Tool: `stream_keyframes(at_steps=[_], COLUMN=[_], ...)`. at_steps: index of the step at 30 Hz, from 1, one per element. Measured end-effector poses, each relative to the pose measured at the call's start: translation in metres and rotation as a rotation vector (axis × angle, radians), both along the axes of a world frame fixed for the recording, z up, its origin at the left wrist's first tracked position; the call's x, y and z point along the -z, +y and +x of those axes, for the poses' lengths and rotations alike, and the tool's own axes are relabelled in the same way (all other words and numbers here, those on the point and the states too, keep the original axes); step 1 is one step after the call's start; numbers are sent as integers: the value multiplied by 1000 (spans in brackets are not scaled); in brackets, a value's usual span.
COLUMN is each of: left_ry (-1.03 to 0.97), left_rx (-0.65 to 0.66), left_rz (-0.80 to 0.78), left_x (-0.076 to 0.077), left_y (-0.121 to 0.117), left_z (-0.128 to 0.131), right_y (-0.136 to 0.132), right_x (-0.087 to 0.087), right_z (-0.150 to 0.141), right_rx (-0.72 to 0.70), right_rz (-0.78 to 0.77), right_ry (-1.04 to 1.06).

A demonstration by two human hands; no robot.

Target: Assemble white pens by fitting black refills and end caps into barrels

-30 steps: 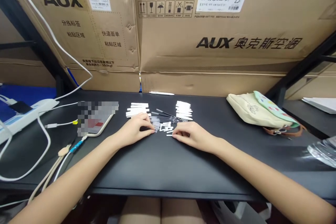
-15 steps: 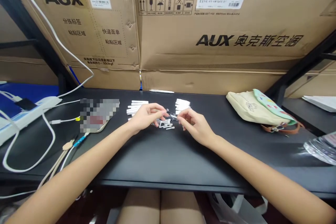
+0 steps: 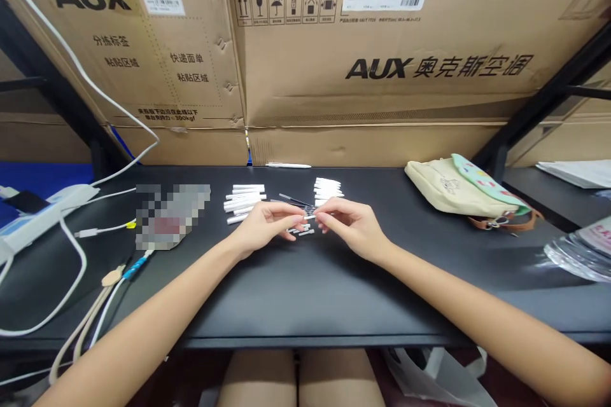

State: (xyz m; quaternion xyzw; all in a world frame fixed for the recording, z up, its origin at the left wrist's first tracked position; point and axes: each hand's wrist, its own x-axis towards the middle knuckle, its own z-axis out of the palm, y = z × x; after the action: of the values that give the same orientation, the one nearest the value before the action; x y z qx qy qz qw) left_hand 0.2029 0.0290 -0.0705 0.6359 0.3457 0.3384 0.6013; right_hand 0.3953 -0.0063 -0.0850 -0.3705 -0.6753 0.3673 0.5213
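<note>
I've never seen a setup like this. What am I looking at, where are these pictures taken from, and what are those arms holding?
There is no machine here. These are a person's own bare hands, the left hand and the right hand, filmed by a camera worn on their head. It looks forward and down, so you see roughly what the person sees. They sit at a black desk, with cardboard boxes printed AUX behind it. On the desk lie two small piles of white sticks with thin dark rods between them. The fingertips of both hands meet and seem to pinch a small white piece, too small to make out well. Further off are a cream cloth bag and a power strip.
</note>
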Motion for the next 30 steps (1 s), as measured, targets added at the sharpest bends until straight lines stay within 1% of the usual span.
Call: stream_keyframes(at_steps=[2,4,6,8,12,14,17,19,23,26,28,30], left_ry=[10,6,2,5,11,21,29,28,32,33,36,27], left_rx=[11,5,-6,-5,1,2,-2,-12,-12,22,39,26], left_rz=[8,4,-3,-9,-7,-7,-27,-39,-49,-43,-27,-11], left_x=[-1,-3,-4,-4,-2,0,2,3,3,2,2,2], left_y=[-1,-2,-3,-3,-3,-3,-3,-4,-7,-10,-12,-14], left_z=[0,0,0,0,1,1,2,2,3,5,6,7], right_y=[1,3,6,7,4,2,-2,-2,-2,-3,-4,-5], right_x=[-1,-1,0,1,0,-2,-6,-8,-10,-7,-3,0], right_z=[-1,-1,0,0,3,4,6,7,9,8,5,3], right_rx=[-28,-8,35,50,43,54,65,58,17,-40,-78,-62], right_rz=[-73,-132,-150,-140,-60,41,235,305,299,307,297,247], right_ry=[46,100,131,124,14,-103,-296,-359,-398,-415,-385,-301])
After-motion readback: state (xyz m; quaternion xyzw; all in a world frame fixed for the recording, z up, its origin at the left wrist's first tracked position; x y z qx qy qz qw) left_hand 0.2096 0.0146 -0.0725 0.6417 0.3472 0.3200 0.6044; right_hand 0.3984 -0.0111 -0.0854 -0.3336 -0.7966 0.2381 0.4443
